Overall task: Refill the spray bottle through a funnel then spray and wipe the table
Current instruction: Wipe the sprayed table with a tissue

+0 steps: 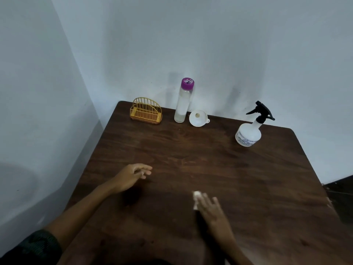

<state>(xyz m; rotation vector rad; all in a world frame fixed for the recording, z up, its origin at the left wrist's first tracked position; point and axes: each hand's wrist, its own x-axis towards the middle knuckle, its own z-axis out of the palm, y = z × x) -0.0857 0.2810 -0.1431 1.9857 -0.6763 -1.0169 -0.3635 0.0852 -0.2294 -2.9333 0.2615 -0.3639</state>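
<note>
One table [210,169]. One spray bottle [250,133] at 2 o'clock, one purple-capped bottle [182,104] and one funnel [198,118] at 12, one yellow wire rack [146,111] at 11, one white wipe [196,197] at 6.

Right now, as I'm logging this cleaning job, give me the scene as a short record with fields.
left hand: fingers relaxed, holds nothing
right hand: flat, blurred, fingers on white wad on table
spray bottle: upright, far right, trigger head on
purple-capped bottle: upright, capped, far edge
funnel: on table, right of purple-capped bottle
wire holder: far left corner
stage: likely wiping
</note>
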